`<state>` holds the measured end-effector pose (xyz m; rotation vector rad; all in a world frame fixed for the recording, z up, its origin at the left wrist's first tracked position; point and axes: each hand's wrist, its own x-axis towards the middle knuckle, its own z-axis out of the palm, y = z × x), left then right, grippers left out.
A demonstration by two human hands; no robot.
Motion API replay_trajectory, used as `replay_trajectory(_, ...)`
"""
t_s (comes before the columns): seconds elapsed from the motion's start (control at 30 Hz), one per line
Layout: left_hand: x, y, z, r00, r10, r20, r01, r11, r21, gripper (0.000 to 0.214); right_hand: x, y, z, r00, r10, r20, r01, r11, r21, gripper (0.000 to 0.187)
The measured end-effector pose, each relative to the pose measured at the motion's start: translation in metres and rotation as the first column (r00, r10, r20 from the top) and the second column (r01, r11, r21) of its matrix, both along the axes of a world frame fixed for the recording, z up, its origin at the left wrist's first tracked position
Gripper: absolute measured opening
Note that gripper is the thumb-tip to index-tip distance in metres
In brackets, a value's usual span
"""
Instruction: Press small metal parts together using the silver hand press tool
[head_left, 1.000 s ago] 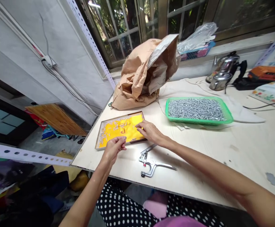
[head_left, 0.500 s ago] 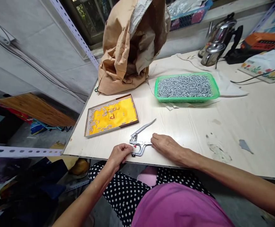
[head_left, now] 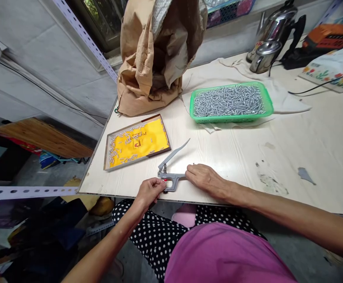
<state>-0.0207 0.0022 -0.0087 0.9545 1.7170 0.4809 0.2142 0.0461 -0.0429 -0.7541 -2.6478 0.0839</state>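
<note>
A pair of grey snap-fastener pliers is at the front edge of the table, its upper lever raised and a spring and a small red part showing near the jaw. My right hand is closed around the end of the lower handle. At the jaw, my left hand pinches with thumb and forefinger; whatever is between the fingertips is too small to make out. Behind the pliers lies a shallow box with a yellow bottom and several small metal pieces scattered in it.
A green basket full of small silvery metal pieces sits on a cloth further back. Beside it stands a big brown paper bag. Kettle, metal cup and orange-black device are at the back right.
The pliers have tilted slightly, their lever swinging a little to the left. My left fingertips now cover more of the jaw. My right hand keeps its hold on the handle.
</note>
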Motion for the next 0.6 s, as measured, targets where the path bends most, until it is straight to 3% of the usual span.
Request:
replay_trajectory(0.13, -0.0017, 0.0062, 0.0031, 0.999, -0.039, 0.009, 0.04, 0.988, -0.149, 0.033, 0.0011, 0.0009, 0.0003, 0.999, 0.01, 0.038, -0.004, 0.99, -0.142, 0.025)
replay_trajectory(0.27, -0.0026, 0.0083, 0.0041, 0.999, -0.042, 0.03, 0.048, 0.97, -0.238, 0.032, 0.0008, 0.0004, -0.0033, 0.998, -0.007, 0.061, 0.019, 0.98, -0.197, 0.026)
replay_trajectory(0.5, -0.0032, 0.0044, 0.0037, 0.995, -0.09, -0.053, 0.078, 0.977, -0.199, 0.031, 0.0009, -0.0013, -0.0019, 0.999, -0.004, 0.046, 0.014, 0.978, -0.209, 0.027)
replay_trajectory(0.6, -0.0066, 0.0065, 0.0052, 0.997, -0.066, 0.032, 0.072, 0.965, -0.251, 0.036, 0.0016, -0.0019, -0.0021, 0.998, 0.009, 0.058, 0.001, 0.984, -0.179, 0.027)
